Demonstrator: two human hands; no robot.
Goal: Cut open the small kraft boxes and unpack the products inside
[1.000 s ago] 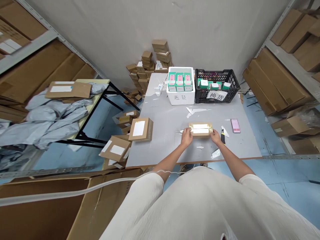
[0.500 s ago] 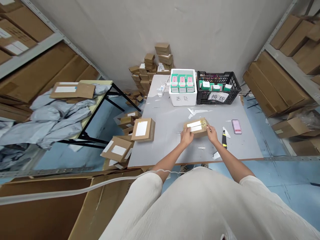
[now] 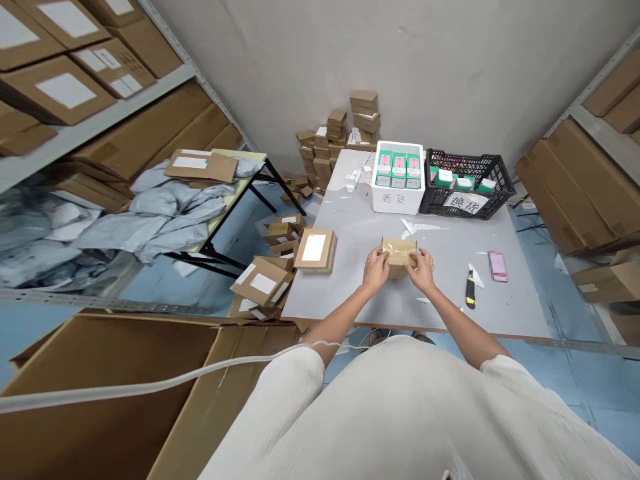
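Observation:
A small brown cardboard box (image 3: 399, 248) with shiny tape along its top is held between my two hands near the front of the grey table (image 3: 345, 293). My left hand (image 3: 376, 268) grips its left end, and my right hand (image 3: 421, 269) grips its right end. To the right lies a black and yellow utility knife (image 3: 471, 291) beside a white paper scrap. A pink phone (image 3: 498, 266) is farther right. On the table's left side rests another brown box (image 3: 316, 251) with a white label.
At the table's back stand a white foam box (image 3: 397, 201) with green and pink packages and a black crate (image 3: 470, 170). Boxes (image 3: 263, 280) are heaped left of the table. Grey parcels (image 3: 170, 207) cover a side table. A large open carton (image 3: 115, 380) is front left.
The view has swung left, shifting the surroundings rightward. The held box has been turned: its white label no longer shows and a taped face is up. Both hands still hold it.

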